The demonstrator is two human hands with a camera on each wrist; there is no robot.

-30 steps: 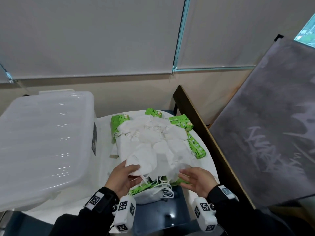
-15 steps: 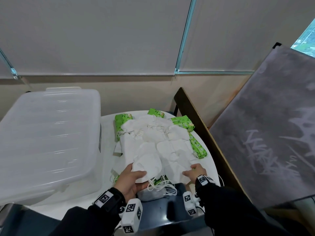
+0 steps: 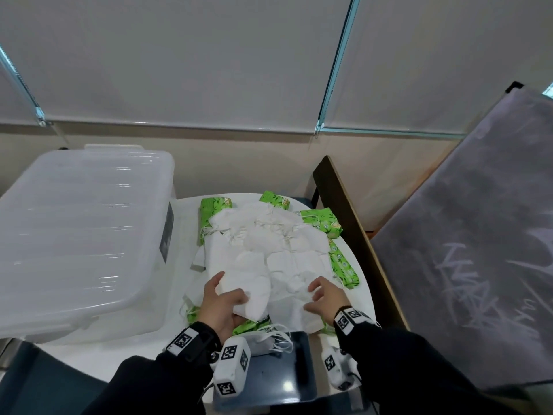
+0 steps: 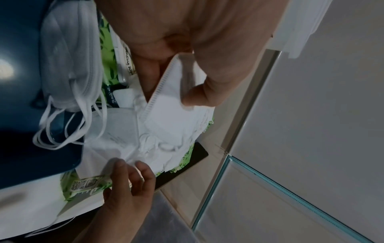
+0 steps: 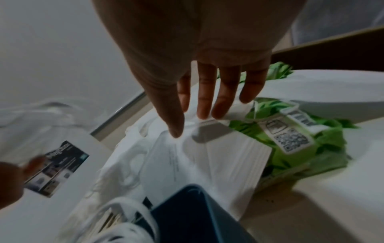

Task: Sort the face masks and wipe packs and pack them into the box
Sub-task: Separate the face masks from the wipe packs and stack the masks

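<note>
A heap of white face masks [image 3: 269,247] lies over green wipe packs [image 3: 320,220] on a round white table [image 3: 185,217]. My left hand [image 3: 223,298] pinches one folded white mask [image 3: 251,292] at the heap's near edge; the left wrist view shows thumb and fingers clamped on that mask [image 4: 166,102]. My right hand [image 3: 324,298] hovers with fingers spread, tips touching the masks [image 5: 207,148] to the right. A stack of masks [image 3: 263,342] with loose ear loops sits at the table's near edge. The clear plastic box [image 3: 80,235], lid on, stands at the left.
A dark blue chair seat [image 3: 278,369] is just below my hands. A dark wooden board [image 3: 350,223] and a grey panel [image 3: 472,250] lean at the right. A wall with blinds is behind the table.
My left hand has closed on the near mask and lifted its edge. My right hand has risen off the table's edge and spread its fingers over the masks.
</note>
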